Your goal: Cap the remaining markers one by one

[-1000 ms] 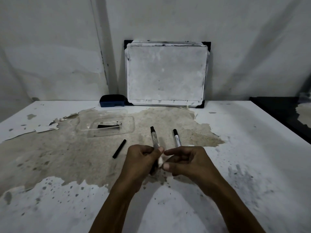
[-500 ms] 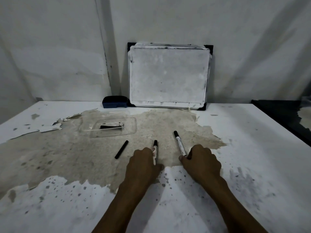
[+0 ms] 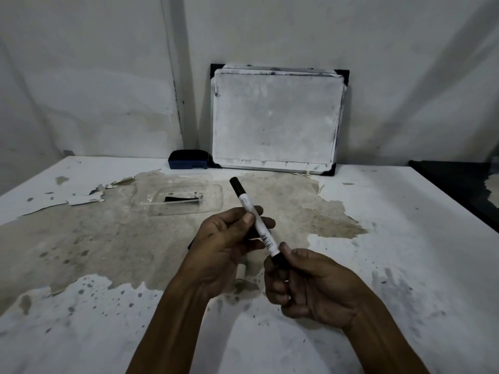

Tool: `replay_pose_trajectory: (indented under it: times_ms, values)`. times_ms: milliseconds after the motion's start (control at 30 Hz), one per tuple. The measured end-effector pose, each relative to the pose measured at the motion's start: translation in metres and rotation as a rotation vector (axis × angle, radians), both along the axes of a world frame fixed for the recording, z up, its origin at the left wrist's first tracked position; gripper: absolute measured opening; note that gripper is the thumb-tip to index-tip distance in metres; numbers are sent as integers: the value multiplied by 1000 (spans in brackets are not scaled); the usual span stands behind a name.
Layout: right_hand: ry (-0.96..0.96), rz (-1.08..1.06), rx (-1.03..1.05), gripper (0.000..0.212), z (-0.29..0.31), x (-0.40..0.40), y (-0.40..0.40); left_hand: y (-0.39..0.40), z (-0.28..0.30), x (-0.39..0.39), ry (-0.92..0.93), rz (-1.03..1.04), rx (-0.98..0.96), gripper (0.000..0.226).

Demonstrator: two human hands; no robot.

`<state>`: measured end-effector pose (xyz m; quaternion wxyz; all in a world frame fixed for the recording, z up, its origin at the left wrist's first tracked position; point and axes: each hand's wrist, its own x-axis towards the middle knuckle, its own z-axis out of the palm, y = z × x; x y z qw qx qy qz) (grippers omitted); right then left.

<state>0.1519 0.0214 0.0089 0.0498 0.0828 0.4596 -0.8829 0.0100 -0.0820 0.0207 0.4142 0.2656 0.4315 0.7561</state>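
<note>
Marker (image 3: 253, 215) held up over the table (image 3: 405, 238), slanting from a black cap at upper left down to a black end at lower right. Left hand (image 3: 224, 238) pinching the white barrel between thumb and fingers. Right hand (image 3: 305, 284) curled round the lower black end (barcode label just above that grip). Behind, clear tray (image 3: 183, 198) with a dark item inside; farther back, whiteboard (image 3: 275, 117) leaning on the wall, blue eraser (image 3: 189, 159) just beside its left corner.
</note>
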Motion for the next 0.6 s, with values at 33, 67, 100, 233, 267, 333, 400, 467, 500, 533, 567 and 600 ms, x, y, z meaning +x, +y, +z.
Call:
replay_pose_trajectory:
  times_ms: [33, 67, 100, 233, 267, 333, 400, 467, 500, 533, 567, 600]
  values:
    - [20, 38, -18, 33, 0, 0, -1, -1, 1, 1, -20, -3, 16, 31]
    - [34, 58, -18, 32, 1, -1, -1, -3, 1, 2, -30, 0, 25, 31]
    - [39, 58, -5, 31, 1, -2, -2, -3, 1, 2, -35, 6, 28, 31]
    - [-14, -76, 136, 30, 5, -2, -7, -5, 0, 3, 20, 62, -21, 20]
    - [-30, -125, 237, 31, 6, -2, -8, -4, -1, 3, 34, 90, -39, 18]
    - [-64, -245, 586, 34, 11, 0, -14, -4, -2, 5, 56, 141, -63, 16]
    - [-68, -380, 1029, 34, 12, 1, -20, -2, -3, 6, 81, 179, -64, 14]
    - [-44, -485, 1274, 31, 11, 1, -24, -1, -3, 7, 103, 203, -55, 14]
    - [-31, -501, 1251, 31, 9, 1, -24, -1, -2, 6, 113, 206, -50, 14]
    - [-13, -490, 1116, 31, 8, 1, -23, -1, -1, 5, 124, 200, -45, 13]
    - [-12, -440, 915, 33, 7, 1, -21, -2, 0, 5, 129, 186, -38, 12]
    - [-23, -352, 681, 36, 7, 1, -19, -2, 1, 4, 124, 164, -29, 11]
